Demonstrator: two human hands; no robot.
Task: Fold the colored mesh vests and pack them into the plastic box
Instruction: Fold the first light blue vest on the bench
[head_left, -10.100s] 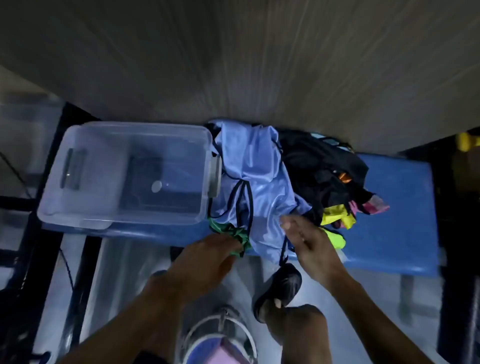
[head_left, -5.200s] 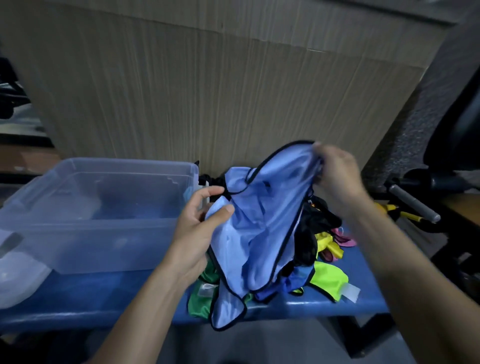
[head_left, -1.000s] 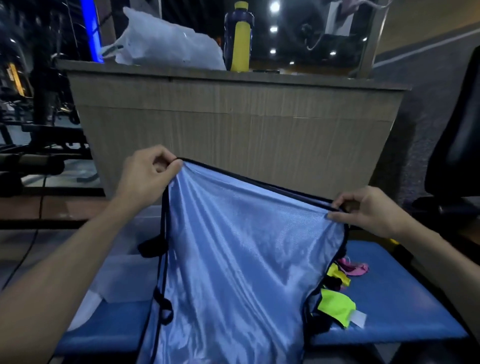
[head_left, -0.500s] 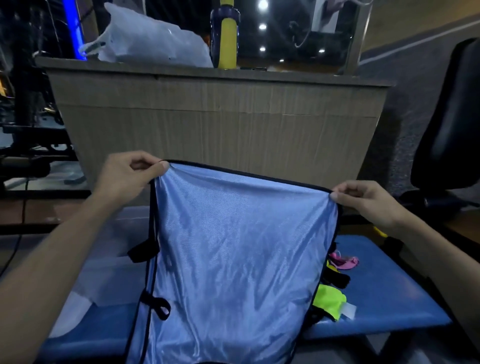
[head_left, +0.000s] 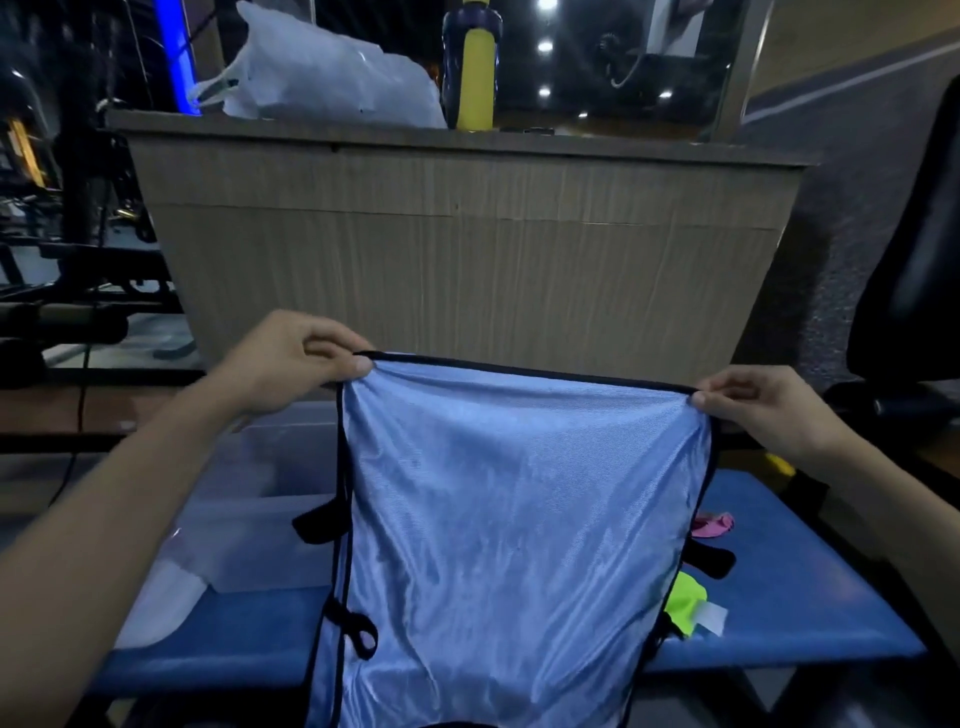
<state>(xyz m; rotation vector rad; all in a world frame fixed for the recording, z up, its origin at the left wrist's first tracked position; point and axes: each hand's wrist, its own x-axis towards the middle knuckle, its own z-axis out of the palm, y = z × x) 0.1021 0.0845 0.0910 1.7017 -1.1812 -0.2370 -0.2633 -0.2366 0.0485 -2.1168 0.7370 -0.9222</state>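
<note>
**Head view: blue vest held up by its two top corners**

Head camera shows both hands raised in front of the person. The left hand (head_left: 291, 358) pinches the top left corner of the blue vest (head_left: 519, 519) between thumb and curled fingers; the right hand (head_left: 763, 410) pinches the top right corner the same way. The black-trimmed top edge runs nearly taut between them, and the rest hangs down in front of the blue surface (head_left: 779, 597), past the bottom of the frame.

Handling, as a judgement: the vest looks very light, thin and limp. It drapes in soft ripples and has a sheen, so it may slide on itself once folded. It will not hold a crease, and each fold probably needs a flat press on the surface. The bound corners and black trim are the firmest places to grip. Black straps (head_left: 317, 527) dangle at the left edge, with another dark one at the right, and should be tucked in so they do not snag.

Counts: one blue vest in hand. Behind it on the right lie more vests, mostly hidden: a neon yellow one (head_left: 685, 603) and a pink one (head_left: 714, 525) peek out, so at least two more, and the true number cannot be told. One clear box (head_left: 260, 519) sits on the surface at the left, just behind the hanging vest; nothing is plainly visible inside it from here.

On the counter behind stand one white bag (head_left: 332, 73) and one yellow bottle (head_left: 472, 67).
</note>
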